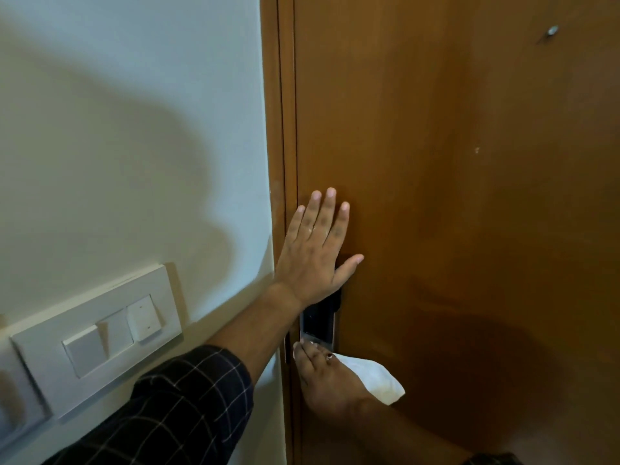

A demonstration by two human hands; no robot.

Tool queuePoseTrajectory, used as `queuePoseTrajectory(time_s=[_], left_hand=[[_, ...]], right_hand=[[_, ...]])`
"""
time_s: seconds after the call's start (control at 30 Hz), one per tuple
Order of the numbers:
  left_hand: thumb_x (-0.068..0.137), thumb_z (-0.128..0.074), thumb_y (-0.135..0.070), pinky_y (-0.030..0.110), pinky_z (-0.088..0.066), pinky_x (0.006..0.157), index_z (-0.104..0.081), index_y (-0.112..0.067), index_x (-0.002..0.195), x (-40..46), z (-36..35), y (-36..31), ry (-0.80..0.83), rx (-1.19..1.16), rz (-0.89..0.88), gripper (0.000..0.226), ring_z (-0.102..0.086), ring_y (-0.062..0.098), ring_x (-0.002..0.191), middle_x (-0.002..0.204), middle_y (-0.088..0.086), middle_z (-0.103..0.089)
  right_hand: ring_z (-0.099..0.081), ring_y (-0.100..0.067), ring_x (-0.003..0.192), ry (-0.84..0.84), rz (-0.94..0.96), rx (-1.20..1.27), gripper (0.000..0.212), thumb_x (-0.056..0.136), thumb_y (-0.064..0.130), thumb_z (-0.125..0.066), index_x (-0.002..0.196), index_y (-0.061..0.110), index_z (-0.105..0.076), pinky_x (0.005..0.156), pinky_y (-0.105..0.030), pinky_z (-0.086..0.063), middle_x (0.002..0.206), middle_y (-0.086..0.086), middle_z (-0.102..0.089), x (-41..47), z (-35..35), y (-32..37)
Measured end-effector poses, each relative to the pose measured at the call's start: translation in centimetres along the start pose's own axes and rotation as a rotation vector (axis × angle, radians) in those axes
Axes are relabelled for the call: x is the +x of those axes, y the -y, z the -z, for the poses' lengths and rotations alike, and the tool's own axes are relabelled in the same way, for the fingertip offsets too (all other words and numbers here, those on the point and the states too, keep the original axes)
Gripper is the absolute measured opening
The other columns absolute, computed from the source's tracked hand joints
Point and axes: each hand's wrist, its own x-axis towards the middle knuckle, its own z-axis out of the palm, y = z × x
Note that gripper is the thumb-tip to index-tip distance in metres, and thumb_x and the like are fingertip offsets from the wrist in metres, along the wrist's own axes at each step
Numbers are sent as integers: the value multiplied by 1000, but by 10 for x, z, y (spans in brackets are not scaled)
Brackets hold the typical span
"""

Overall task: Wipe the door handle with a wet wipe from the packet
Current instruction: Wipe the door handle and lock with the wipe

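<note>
Far left, a white plastic switch panel (97,333) sits on the pale painted wall (134,129), one rocker tilted out. Moving right, a dark checked sleeve (174,407) leads up to the left hand (313,256), pressed flat on the brown wooden door (453,179) near its left edge, fingers (330,209) spread and straight, holding nothing. Just below it, the dark metal lock plate with the door handle (318,325) is mostly hidden. The right hand (323,374) reaches in from the bottom edge, fingers curled on the handle with the white wet wipe (375,375) clamped beneath, its loose end sticking out to the right.
</note>
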Motion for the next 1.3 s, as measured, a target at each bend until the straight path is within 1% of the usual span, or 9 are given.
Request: queuePoseTrajectory(time_s=[0.1, 0.23, 0.4, 0.53, 0.67, 0.9, 1.0, 1.17, 1.3], left_hand=[[94, -24, -70, 49, -7, 124, -4, -13, 157, 14, -4, -1, -13, 7, 10, 87, -2, 31, 154, 166, 15, -8], [92, -23, -73, 48, -5, 124, -2, -13, 157, 18, -13, -1, -43, 7, 23, 91, -2, 31, 154, 166, 16, -9], [87, -27, -79, 45, 2, 124, -2, -11, 157, 32, -18, 2, -108, -2, 41, 100, 3, 30, 153, 166, 18, -9], [86, -33, -80, 46, -3, 125, -11, -5, 155, 39, -25, -3, -209, -37, 64, 104, -8, 35, 152, 163, 22, -18], [84, -37, -80, 48, -6, 125, -15, -6, 154, 42, -32, -2, -302, -54, 71, 105, -6, 31, 152, 161, 21, -23], [83, -38, -81, 46, -3, 125, -16, -7, 154, 43, -32, -1, -303, -41, 67, 105, -15, 36, 151, 161, 21, -25], [83, -37, -81, 45, 0, 124, -18, -7, 154, 42, -32, -2, -298, -43, 74, 104, -15, 36, 150, 161, 21, -26], [84, -38, -80, 45, 0, 124, -20, -5, 153, 42, -31, -4, -297, -33, 78, 103, -17, 37, 150, 160, 22, -26], [84, -37, -81, 45, 0, 124, -20, -6, 154, 43, -31, -4, -305, -28, 88, 103, -17, 37, 150, 161, 21, -26]], right_hand=[[-21, -32, 145, 56, -44, 241, 54, 103, 20, -33, 151, 1, -18, 118, -39, -20, 158, -20, -22, -11, 2, -2], [-54, -23, 126, -141, 96, 240, 53, 86, 25, -66, 135, 7, -55, 106, -28, -39, 137, -11, -58, -40, 0, -20], [-46, -8, 132, -259, 60, 287, 40, 95, 25, -54, 133, 12, -58, 112, -19, -28, 136, -1, -60, -50, -8, -26], [-63, -16, 116, -170, 244, 24, 36, 87, 27, -57, 117, 11, -71, 95, -25, -51, 120, -4, -71, -20, -9, -10], [-69, -15, 106, -39, 78, -83, 44, 70, 44, -75, 110, 24, -75, 89, -24, -55, 113, 4, -74, 0, 2, 3], [-57, -24, 124, -154, 146, 14, 43, 91, 23, -56, 131, 6, -59, 100, -32, -49, 133, -12, -61, -35, -5, -13], [-56, -9, 123, -43, 133, 18, 48, 89, 37, -45, 135, 24, -56, 98, -22, -49, 137, 6, -59, -72, 4, -36], [-49, -28, 131, -111, 290, 3, 28, 97, 11, -57, 122, -1, -64, 104, -43, -46, 135, -11, -59, -86, 2, -50], [-53, -31, 127, -128, 240, 17, 30, 92, 17, -59, 119, 4, -68, 101, -39, -48, 133, -14, -61, -49, 6, -22]])
